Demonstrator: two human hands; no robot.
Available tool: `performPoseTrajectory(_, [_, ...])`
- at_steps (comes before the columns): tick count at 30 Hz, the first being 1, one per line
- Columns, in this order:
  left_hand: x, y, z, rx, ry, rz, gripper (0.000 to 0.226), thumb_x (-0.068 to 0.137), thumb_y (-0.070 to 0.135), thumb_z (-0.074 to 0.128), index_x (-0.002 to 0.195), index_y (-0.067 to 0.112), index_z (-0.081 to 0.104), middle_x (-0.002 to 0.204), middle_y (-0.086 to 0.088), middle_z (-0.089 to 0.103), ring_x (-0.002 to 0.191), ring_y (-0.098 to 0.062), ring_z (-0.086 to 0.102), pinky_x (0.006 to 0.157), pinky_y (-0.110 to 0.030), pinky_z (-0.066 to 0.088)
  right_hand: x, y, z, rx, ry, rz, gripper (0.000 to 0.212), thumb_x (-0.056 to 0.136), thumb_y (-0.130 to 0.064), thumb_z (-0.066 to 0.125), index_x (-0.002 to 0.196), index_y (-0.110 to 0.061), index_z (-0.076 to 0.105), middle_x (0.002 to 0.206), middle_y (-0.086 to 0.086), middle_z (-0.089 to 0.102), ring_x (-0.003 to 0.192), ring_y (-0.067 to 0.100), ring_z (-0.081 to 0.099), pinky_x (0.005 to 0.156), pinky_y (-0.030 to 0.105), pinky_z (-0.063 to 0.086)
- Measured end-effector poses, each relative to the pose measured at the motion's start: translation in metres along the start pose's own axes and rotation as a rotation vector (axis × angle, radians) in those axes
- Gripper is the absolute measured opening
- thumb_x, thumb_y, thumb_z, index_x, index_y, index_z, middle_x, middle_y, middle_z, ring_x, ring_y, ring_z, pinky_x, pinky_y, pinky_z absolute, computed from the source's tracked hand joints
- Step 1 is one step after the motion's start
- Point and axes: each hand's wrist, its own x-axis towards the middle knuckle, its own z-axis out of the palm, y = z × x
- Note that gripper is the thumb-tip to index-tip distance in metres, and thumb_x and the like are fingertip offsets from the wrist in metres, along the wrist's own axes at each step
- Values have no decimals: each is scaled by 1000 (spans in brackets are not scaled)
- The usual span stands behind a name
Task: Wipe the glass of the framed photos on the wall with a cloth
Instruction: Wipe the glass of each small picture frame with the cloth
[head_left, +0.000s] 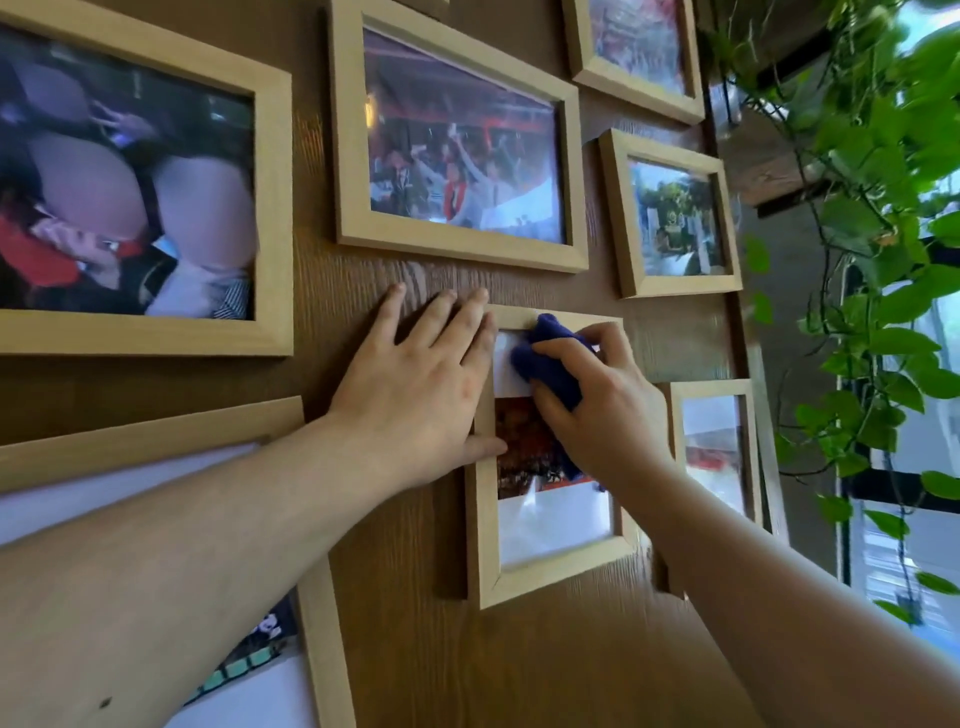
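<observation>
Left hand (415, 387) flat steadying frame (480, 525); right hand (597, 395) grasping blue cloth (550, 358) on glass

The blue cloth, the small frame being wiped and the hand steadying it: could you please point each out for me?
blue cloth (550, 364), head view, on the bunched fabric under the right hand's fingers.
small frame (558, 574), head view, on its bottom wooden rail.
left hand (415, 384), head view, on the back of the hand.

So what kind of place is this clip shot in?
Probably a café, office or home interior, hard to say which. A wood-grain wall carries a cluster of framed photos, trailing green plants hang at the right, and a window sits behind them.
</observation>
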Motion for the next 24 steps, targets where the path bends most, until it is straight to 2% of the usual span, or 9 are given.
performPoseTrajectory(6, [2, 0, 2, -14, -16, -6, 110, 72, 81, 37, 148, 12, -1, 160, -10, -3, 145, -27, 0, 114, -59, 0, -3, 40, -7, -109, -3, 186, 33, 82, -41, 61, 112, -28, 56, 107, 1, 46, 77, 24, 55, 57, 33, 48])
performPoseTrajectory(9, [2, -1, 3, -19, -9, -3, 110, 72, 81, 39, 147, 11, -1, 159, -10, -2, 145, -27, 0, 114, -59, 0, -3, 27, -6, -22, 4, 195, 32, 83, -39, 61, 112, -27, 57, 108, -1, 46, 79, 21, 55, 58, 33, 49])
performPoseTrajectory(12, [2, 1, 4, -9, -6, 1, 107, 74, 78, 39, 147, 11, -3, 159, -11, -3, 145, -28, -1, 114, -59, 0, -8, -3, -3, 82, -13, 22, 35, 84, -42, 57, 115, -26, 57, 111, -2, 47, 80, 16, 54, 61, 35, 53])
performPoseTrajectory(15, [2, 1, 3, 15, 6, 17, 104, 76, 76, 37, 146, 11, -2, 159, -12, 0, 145, -29, 1, 114, -59, 3, -14, -16, 0, 37, -43, -115, 37, 85, -44, 54, 116, -24, 56, 111, 3, 49, 76, 18, 55, 57, 31, 52])
performPoseTrajectory(18, [2, -2, 2, 23, 6, 18, 107, 73, 80, 35, 147, 11, 0, 159, -12, 2, 144, -29, 4, 114, -59, 5, -22, 1, -3, -60, -60, -10, 34, 83, -40, 59, 113, -26, 55, 110, 2, 50, 74, 20, 56, 52, 35, 50])
performPoseTrajectory(21, [1, -2, 2, 27, -2, 21, 109, 72, 82, 32, 146, 10, -1, 159, -12, 2, 144, -28, 4, 114, -59, 5, -34, 26, -6, -174, -94, 132, 30, 83, -38, 61, 109, -25, 56, 109, 1, 49, 75, 24, 57, 53, 29, 41])
performPoseTrajectory(24, [1, -1, 1, 25, -5, 17, 109, 71, 83, 32, 146, 10, -1, 159, -13, 2, 145, -28, 3, 114, -59, 5, -38, 28, -9, -183, -122, 141, 30, 83, -37, 61, 110, -25, 57, 111, 2, 48, 76, 24, 57, 53, 31, 45])
